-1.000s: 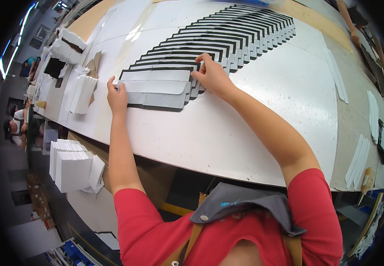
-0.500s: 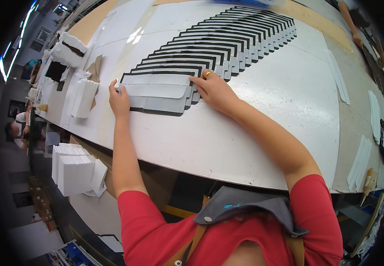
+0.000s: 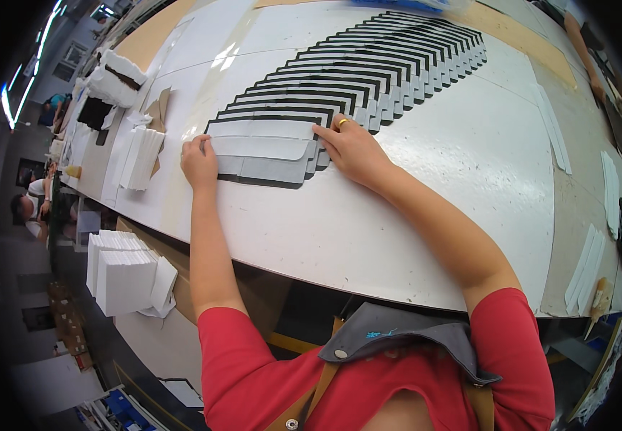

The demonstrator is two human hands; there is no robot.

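While both arms reach out over the white bench (image 3: 411, 237), I have the left hand (image 3: 200, 161) resting on the left end of the nearest grey sheet (image 3: 264, 154), its fingers curled and pressed together against the edge, apparently to keep that end from sliding. My right hand (image 3: 350, 147), with a ring on one finger, lies flat on the right end of the same sheet, fingers close together and pressing down, so the piece is held from both sides. That sheet sits at the near end of a long fanned row of sheets (image 3: 368, 68) that runs away to the far right, each one overlapping the next and showing a dark strip along its far edge; the stagger seems meant to leave just that strip exposed. Left of the row lies a small pile of white pieces (image 3: 142, 147). Below the bench edge, on the near left, stands a stack of white cards (image 3: 121, 269).
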